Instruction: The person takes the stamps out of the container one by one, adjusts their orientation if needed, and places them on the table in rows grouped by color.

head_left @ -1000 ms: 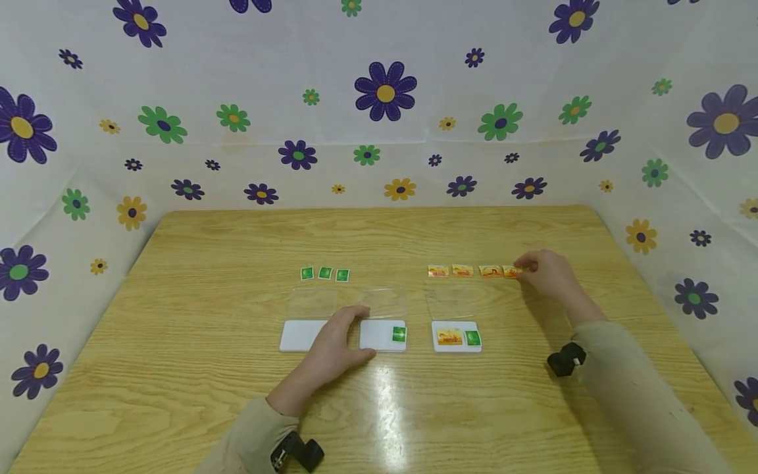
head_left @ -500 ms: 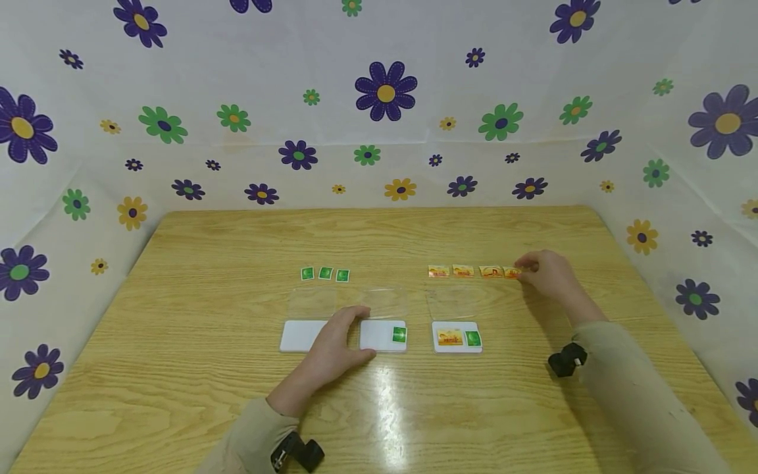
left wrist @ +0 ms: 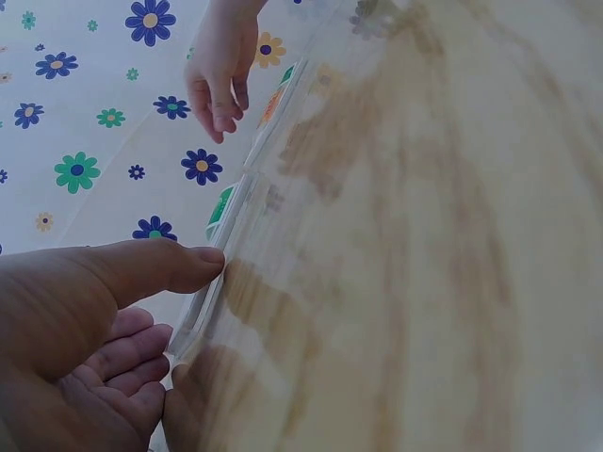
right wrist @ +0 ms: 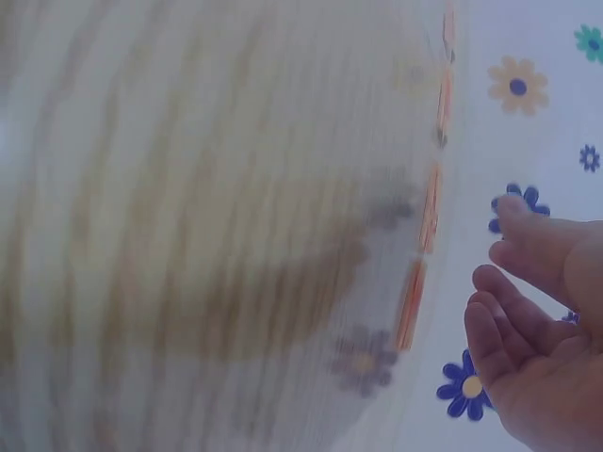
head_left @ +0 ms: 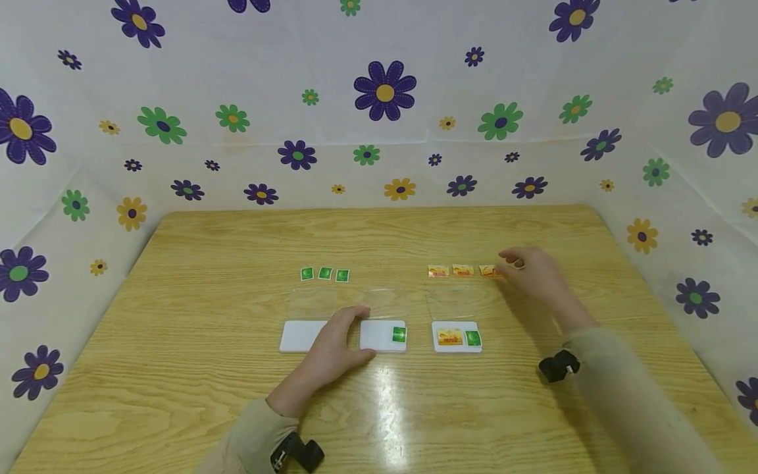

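My left hand (head_left: 331, 347) spans the middle flat white case (head_left: 378, 334), thumb at the near edge and index finger at the far edge. A green stamp-like piece (head_left: 399, 334) lies on that case's right end. In the left wrist view the thumb (left wrist: 179, 266) presses the case's side. My right hand (head_left: 535, 273) hovers at the right end of a row of orange picture pieces (head_left: 462, 270), its fingers loosely bent. No piece shows between its fingers (right wrist: 495, 334) in the right wrist view; the rightmost orange pieces are partly hidden from the head.
Another white case (head_left: 302, 336) lies left, partly behind my left hand. A third case (head_left: 456, 347) at right bears one orange and one green piece. Clear plastic panels (head_left: 383, 301) lie behind the cases. Loose green pieces (head_left: 325, 272) sit further back. Flowered cloth (head_left: 331, 125) surrounds the table.
My right hand has shifted left and lifted a little, from the rightmost orange piece towards the one beside it. My left hand and the white cases have stayed put.
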The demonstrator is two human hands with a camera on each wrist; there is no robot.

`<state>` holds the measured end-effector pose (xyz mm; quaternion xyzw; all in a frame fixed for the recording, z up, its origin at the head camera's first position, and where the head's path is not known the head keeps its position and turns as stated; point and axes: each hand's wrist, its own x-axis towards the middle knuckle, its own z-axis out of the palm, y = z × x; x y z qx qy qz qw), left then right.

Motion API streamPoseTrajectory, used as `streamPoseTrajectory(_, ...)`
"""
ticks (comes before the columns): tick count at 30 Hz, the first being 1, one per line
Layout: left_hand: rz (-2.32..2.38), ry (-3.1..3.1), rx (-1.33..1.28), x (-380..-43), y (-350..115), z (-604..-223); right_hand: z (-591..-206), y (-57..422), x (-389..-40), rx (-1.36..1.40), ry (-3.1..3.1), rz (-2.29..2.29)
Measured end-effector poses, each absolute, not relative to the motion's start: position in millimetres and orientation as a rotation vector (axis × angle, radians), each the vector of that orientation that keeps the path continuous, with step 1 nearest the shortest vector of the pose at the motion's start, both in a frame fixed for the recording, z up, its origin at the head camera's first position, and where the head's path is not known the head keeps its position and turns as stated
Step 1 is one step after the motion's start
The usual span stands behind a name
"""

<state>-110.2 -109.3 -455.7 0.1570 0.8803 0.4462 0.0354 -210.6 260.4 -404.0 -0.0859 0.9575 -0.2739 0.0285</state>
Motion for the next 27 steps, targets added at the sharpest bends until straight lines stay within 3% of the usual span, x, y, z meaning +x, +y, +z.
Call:
streamPoseTrajectory(15,1.358,2.709,0.477,-109.8,-108.9,-455.3,-409.3,194.4,-183.7,-0.52,2.926,-0.93)
streamPoseTrajectory(27,1.361,2.706,0.475,-110.3,-108.3,-454.5,-419.8,155.6,-158.2,-0.976,2.884,-0.949)
